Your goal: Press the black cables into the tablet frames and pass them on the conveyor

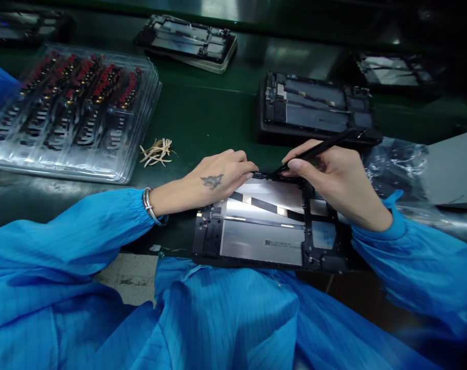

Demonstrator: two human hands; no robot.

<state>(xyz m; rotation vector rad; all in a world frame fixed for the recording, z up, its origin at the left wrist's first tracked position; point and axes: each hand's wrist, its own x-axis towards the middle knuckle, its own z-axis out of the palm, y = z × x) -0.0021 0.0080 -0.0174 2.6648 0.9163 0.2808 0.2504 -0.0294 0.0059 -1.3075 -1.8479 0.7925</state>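
1. I see my left hand (213, 180) lying palm down on the top edge of the open tablet (267, 231), its fingers (239, 167) drawn close together and pressed on the frame; they hold nothing.
2. My right hand (333, 177) has its fingers pinched narrow around a thin black tool (318, 149), gripped like a pen. The tip touches the tablet's top edge, just beside my left fingertips.
3. The tablet lies flat at the near edge of the green desk (202, 113), right in front of me, its back off and silver plates showing.
4. A second open tablet (318, 108) sits just behind my right hand, with others farther back.
5. To the left is a clear plastic tray (71, 103) of small parts, and beside it a little heap of pale strips (156, 151).
6. Crumpled plastic wrap (398, 164) lies to my right.
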